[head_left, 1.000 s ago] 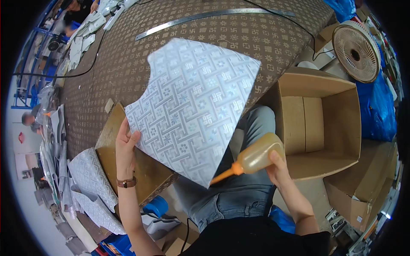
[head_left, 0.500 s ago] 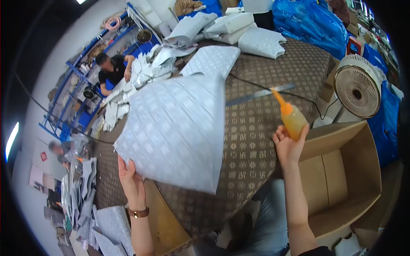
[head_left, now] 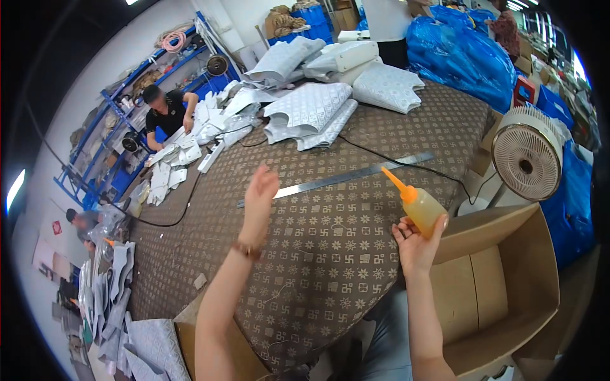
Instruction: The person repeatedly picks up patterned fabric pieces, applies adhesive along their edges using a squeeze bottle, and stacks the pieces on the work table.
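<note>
jeans [head_left: 389, 348] at bottom edge, carton [head_left: 528, 263] to their right, top open. brown board [head_left: 246, 365] lower left, partly behind the left forearm; pale patterned sheets [head_left: 159, 343] bunched just beside it. right hand [head_left: 418, 249] raised near the carton's near corner, palm up, fingers and thumb curled round the lower part of a bottle [head_left: 424, 213]; bottle tilted, yellowish, its orange nozzle pointing up and left toward the ruler [head_left: 343, 180]. left hand [head_left: 258, 193] well apart from it, raised over the brown cloth [head_left: 356, 244], somewhat blurred; fingers loosely bent, released; brown band [head_left: 246, 249] on the wrist. ruler metal, lying slantwise on the cloth, seen just past the left hand; dark cord [head_left: 438, 173] runs by its right end. fan [head_left: 526, 166] stands beyond the carton, its grille facing this way. farther over the cloth, pile [head_left: 311, 108] of pale patterned sheets, some folded or curled; white pieces [head_left: 180, 149] heaped to its left, power strip [head_left: 211, 157] near them. co-worker [head_left: 168, 117], dark top and cap, arms reaching to the heap; another person [head_left: 84, 221] farther left, partly behind clear plastic. blue shelves [head_left: 95, 155] by the wall, blue bags [head_left: 462, 60] bulky at far right.
</note>
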Available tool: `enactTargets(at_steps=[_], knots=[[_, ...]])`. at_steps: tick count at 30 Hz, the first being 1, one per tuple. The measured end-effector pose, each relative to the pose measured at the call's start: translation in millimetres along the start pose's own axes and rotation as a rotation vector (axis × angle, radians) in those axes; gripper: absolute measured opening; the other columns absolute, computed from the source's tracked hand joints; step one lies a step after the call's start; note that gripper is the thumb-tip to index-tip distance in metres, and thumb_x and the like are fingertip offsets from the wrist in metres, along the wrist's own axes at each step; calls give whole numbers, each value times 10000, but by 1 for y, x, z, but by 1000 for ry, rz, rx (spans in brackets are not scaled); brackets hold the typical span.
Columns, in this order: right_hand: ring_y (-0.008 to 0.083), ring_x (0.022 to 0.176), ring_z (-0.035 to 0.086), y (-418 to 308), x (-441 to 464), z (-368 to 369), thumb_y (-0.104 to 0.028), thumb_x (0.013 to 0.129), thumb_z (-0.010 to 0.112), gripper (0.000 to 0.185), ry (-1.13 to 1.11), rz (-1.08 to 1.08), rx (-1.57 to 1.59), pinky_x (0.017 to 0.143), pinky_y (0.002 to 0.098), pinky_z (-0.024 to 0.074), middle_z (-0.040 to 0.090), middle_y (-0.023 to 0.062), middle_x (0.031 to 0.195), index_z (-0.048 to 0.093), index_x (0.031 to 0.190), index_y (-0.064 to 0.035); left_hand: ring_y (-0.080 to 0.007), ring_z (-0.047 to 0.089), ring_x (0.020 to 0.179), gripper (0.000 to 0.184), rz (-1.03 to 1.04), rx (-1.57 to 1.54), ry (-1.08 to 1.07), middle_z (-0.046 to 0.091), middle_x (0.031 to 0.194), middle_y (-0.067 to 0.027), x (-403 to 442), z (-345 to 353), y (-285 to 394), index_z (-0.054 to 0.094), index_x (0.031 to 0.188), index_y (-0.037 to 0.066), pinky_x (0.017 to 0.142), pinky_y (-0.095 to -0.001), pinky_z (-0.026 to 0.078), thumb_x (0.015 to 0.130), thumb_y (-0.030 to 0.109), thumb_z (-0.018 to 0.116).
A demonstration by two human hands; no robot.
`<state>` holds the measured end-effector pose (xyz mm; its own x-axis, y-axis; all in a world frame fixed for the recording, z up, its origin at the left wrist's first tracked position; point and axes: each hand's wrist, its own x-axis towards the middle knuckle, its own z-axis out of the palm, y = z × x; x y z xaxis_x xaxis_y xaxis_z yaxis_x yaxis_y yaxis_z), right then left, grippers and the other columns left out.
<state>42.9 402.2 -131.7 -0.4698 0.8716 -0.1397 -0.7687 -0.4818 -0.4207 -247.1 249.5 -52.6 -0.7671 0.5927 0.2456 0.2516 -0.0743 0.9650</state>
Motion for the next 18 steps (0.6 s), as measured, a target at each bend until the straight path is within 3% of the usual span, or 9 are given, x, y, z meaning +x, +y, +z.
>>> enactTargets(at_steps=[3,6,11,13,14,16,18], knots=[[205,762,566,2,2,-9,-627,851,516,644,-22,-5,17,794,398,493,574,113,827,554,1042,-13,-121,568,1010,428,58,219,-127,586,1181,-64,-92,-53,-1,486,1302,15,853,-236,458,878,-1,541],[212,782,563,2,1,-4,-579,854,557,599,-31,1,27,838,410,484,573,120,834,550,1070,-19,-131,562,1046,374,22,427,-38,586,1171,-69,-185,-126,20,551,1230,24,860,-244,458,863,-41,515],[242,878,572,1,24,-31,-480,885,573,578,-197,17,-20,941,436,456,574,131,931,506,1200,-1,-150,560,1069,346,-111,786,439,581,1146,-72,-342,-259,75,587,1177,38,858,-255,459,846,-37,523],[265,945,570,0,35,-44,-437,907,557,582,-190,11,-26,1006,452,421,566,155,1010,470,1245,29,-168,558,1050,378,-43,1017,758,573,1140,-76,-410,-304,92,567,1202,65,855,-274,463,833,-13,548],[277,975,566,0,39,-50,-417,917,548,587,-172,-6,-34,1036,458,400,559,170,1046,449,1265,45,-168,558,1050,378,-68,1027,799,573,1140,-76,-443,-319,97,567,1202,65,855,-274,463,833,-13,548],[288,987,561,-5,45,-61,-409,919,546,596,-217,27,-60,1041,464,395,558,185,1052,432,1282,51,-222,563,981,441,-126,992,1230,571,1097,-123,-508,-333,100,519,1230,53,794,-337,468,796,32,593],[299,999,556,-5,40,-58,-401,921,544,607,-252,27,-86,1045,469,389,556,200,1058,415,1299,56,-212,559,994,450,-220,1029,1325,570,1107,-107,-573,-348,85,488,1246,34,811,-334,467,809,47,596]])
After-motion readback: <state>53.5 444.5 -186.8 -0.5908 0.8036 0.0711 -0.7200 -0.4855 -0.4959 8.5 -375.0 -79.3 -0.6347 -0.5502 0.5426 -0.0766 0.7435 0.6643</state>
